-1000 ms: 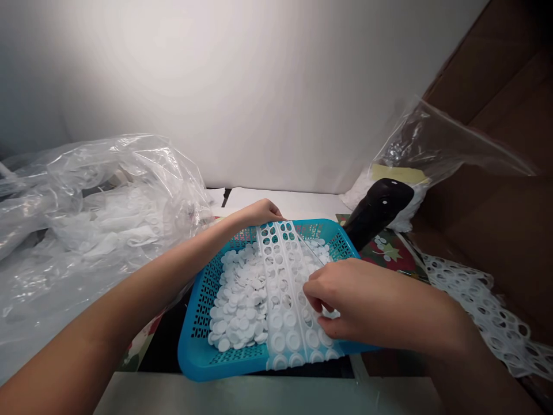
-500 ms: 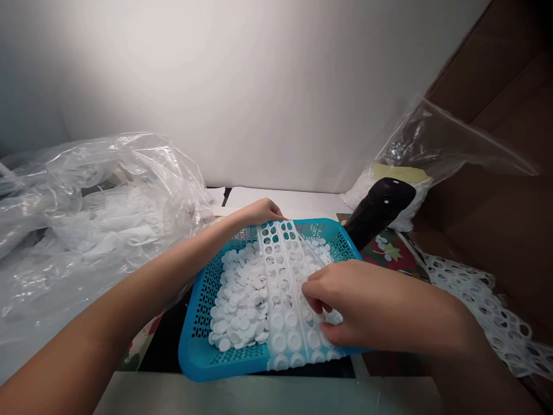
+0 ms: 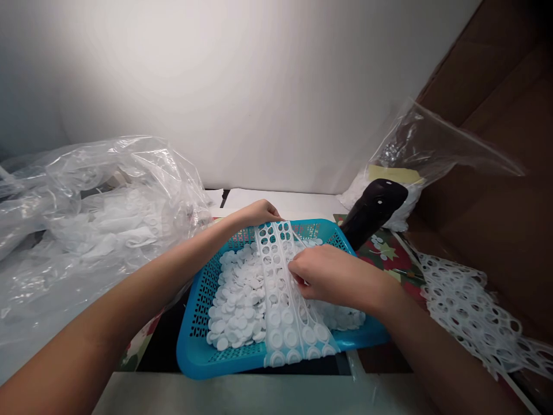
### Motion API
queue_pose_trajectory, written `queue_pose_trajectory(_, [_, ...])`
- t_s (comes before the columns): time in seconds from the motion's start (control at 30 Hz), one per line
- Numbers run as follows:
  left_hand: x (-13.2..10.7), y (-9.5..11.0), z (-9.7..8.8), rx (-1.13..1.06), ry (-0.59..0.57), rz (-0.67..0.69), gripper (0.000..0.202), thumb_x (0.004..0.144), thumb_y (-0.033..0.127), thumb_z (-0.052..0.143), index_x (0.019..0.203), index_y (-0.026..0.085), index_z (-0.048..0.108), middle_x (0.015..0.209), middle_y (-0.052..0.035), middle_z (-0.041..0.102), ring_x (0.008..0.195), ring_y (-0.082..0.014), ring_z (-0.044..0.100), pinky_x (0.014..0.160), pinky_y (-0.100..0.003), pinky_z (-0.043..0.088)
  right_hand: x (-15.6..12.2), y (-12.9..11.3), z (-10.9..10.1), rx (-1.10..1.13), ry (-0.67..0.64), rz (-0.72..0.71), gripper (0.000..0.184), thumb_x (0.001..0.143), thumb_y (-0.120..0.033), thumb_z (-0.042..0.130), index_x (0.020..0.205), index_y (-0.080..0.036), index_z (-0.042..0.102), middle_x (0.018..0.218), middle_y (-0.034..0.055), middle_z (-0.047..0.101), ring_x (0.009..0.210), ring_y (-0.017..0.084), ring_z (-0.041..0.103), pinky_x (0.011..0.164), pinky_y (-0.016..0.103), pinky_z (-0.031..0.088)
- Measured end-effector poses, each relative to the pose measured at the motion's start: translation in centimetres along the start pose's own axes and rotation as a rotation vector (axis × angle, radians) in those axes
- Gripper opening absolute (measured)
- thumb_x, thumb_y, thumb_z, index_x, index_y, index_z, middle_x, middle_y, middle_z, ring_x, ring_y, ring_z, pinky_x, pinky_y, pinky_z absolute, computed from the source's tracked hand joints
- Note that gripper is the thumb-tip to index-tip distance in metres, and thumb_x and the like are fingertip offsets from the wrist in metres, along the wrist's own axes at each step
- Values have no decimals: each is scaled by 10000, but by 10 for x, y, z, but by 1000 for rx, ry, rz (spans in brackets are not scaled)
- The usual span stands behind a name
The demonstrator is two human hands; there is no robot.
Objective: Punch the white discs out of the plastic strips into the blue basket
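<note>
A white sheet with rows of round holes and round discs point(image 3: 276, 282) lies across a blue plastic basket point(image 3: 190, 360), from the far rim over the near rim. Its far part has open holes; discs fill the near rows. My left hand point(image 3: 263, 213) is closed on the sheet's far end at the back rim. Over the sheet's right side, my right hand point(image 3: 322, 274) is closed in a pinch at the strip of holes, which looks partly lifted. Its fingertips are mostly hidden. Loose white discs point(image 3: 239, 305) fill the basket beneath.
A large clear plastic bag with white pieces point(image 3: 125, 213) spreads at the left. Behind the basket's right corner stands a black rounded object point(image 3: 374, 210), near another clear bag point(image 3: 400, 219). Punched-out white netting point(image 3: 470, 311) lies at the right beside a brown cardboard wall point(image 3: 501, 190).
My right hand has moved left and farther from me along the sheet, and its fingers have closed more. The strip below it now looks looser. My left hand stays at the far rim.
</note>
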State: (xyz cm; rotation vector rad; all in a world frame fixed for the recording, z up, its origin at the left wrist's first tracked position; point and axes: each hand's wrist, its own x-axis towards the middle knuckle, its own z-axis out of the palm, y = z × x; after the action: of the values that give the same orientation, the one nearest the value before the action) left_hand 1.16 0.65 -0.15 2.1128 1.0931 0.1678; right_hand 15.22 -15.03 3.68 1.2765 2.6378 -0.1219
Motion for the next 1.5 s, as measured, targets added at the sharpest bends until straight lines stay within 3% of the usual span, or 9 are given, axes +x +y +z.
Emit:
queue_pose_trajectory(0.2, [-2, 1, -1, 0, 0, 12, 349, 628, 420, 557, 756, 108, 649, 637, -38, 591, 521, -86, 424, 513, -232, 317, 7, 8, 3, -14, 64, 30, 99, 671, -98, 443, 610, -135, 512, 607, 26, 541, 530, 101, 426, 462, 250, 176])
queue_pose_trajectory(0.33, [-3, 1, -1, 7, 0, 1, 357, 624, 435, 562, 754, 114, 648, 622, -38, 582, 512, -87, 417, 503, -235, 310, 7, 9, 0, 68, 21, 42, 81, 663, -111, 451, 621, -145, 511, 597, 14, 536, 522, 97, 416, 459, 239, 184])
queue_pose_trajectory(0.43, [-1, -1, -1, 13, -7, -7, 354, 624, 446, 563, 742, 123, 643, 598, -33, 570, 499, -87, 409, 486, -236, 296, 0, 8, -5, 198, -32, -25, 58, 688, -166, 463, 642, -158, 497, 602, -5, 524, 522, 90, 406, 461, 227, 203])
queue_pose_trajectory(0.57, [0, -2, 0, 8, -2, 0, 336, 629, 439, 564, 726, 127, 641, 585, -25, 551, 495, -83, 399, 486, -236, 297, -14, 6, -15, 317, 10, -150, 69, 737, -165, 425, 680, -170, 464, 639, -16, 510, 557, 89, 403, 487, 216, 242])
queue_pose_trajectory(0.73, [-1, 0, 0, 5, 3, -4, 309, 641, 410, 555, 720, 124, 643, 564, -15, 534, 489, -79, 388, 498, -240, 303, -23, -2, -23, 347, 35, -225, 110, 732, -130, 429, 817, -182, 476, 701, -16, 528, 591, 92, 414, 511, 219, 262])
queue_pose_trajectory(0.87, [0, 0, -1, -18, -2, -4, 302, 642, 401, 557, 721, 123, 644, 563, -16, 534, 484, -81, 398, 493, -240, 303, -22, -14, -21, 327, 28, -273, 95, 734, -210, 464, 816, -176, 498, 716, -13, 539, 570, 91, 409, 495, 227, 258])
queue_pose_trajectory(1.13, [-1, 0, 0, -35, 14, 10, 261, 633, 374, 567, 670, 125, 633, 524, -6, 527, 465, -69, 387, 475, -228, 297, -15, -28, -13, 73, 152, -207, 94, 713, -133, 450, 633, -160, 492, 594, -23, 510, 459, 80, 330, 426, 253, 152])
queue_pose_trajectory(1.27, [-2, 1, 0, -33, 1, -11, 282, 640, 370, 554, 722, 114, 640, 581, -24, 565, 498, -81, 423, 490, -228, 317, -6, -21, -12, 17, 193, -128, 145, 744, -98, 437, 622, -142, 504, 585, -6, 529, 471, 75, 373, 442, 252, 159])
queue_pose_trajectory(1.5, [-3, 2, 0, -36, -3, -6, 289, 633, 378, 559, 728, 117, 639, 593, -32, 576, 516, -91, 439, 501, -229, 332, 10, -14, 2, -16, 158, -71, 151, 763, -87, 441, 648, -129, 530, 623, 29, 573, 538, 103, 466, 464, 255, 150])
